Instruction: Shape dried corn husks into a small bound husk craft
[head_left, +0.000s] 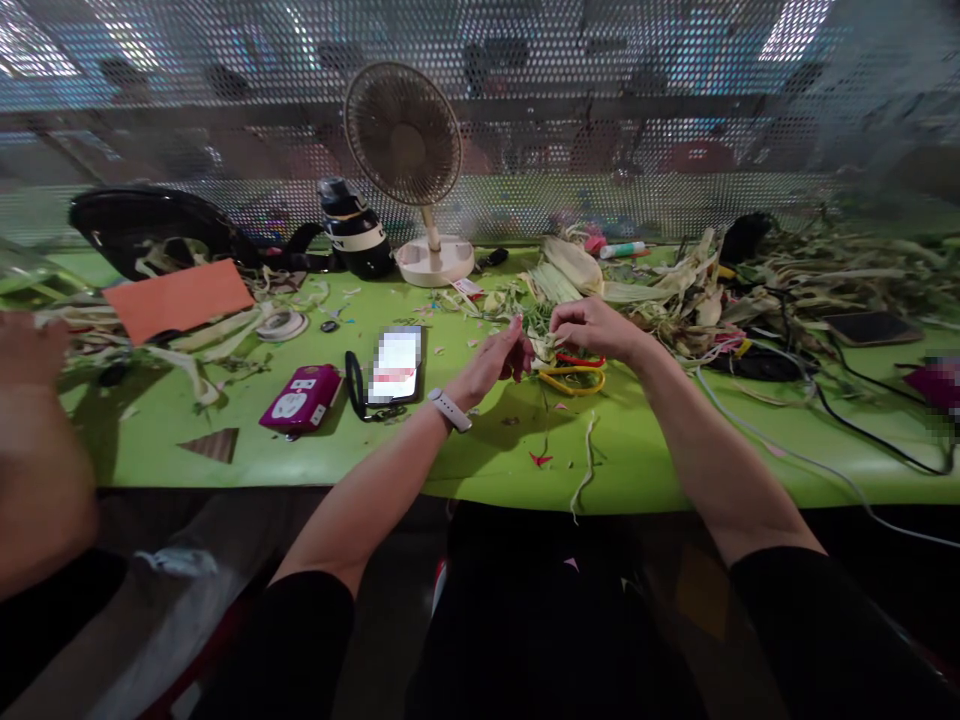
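My right hand (596, 328) is closed in a pinch on a pale green plant strip (550, 350), its fingertips pointing left. Close beside it, my left hand (495, 362) has its fingers curled and its thumb up. Whatever those fingers may hold is too small to make out. Under and beside both hands lie scissors with yellow and red loop handles (576, 388); their blades are hidden. Behind the hands is a heap of green leaves (536, 318) and a broad pale husk (574, 268).
A lit phone (396, 362), a purple power socket box (302, 400), a tape roll (282, 324) and orange paper (180, 298) lie leftward. A fan (435, 262) and black bottle (360, 235) stand behind. Dried plant scraps (675, 300) and cables (757, 440) spread right. Another person's arm (37, 460) rests far left.
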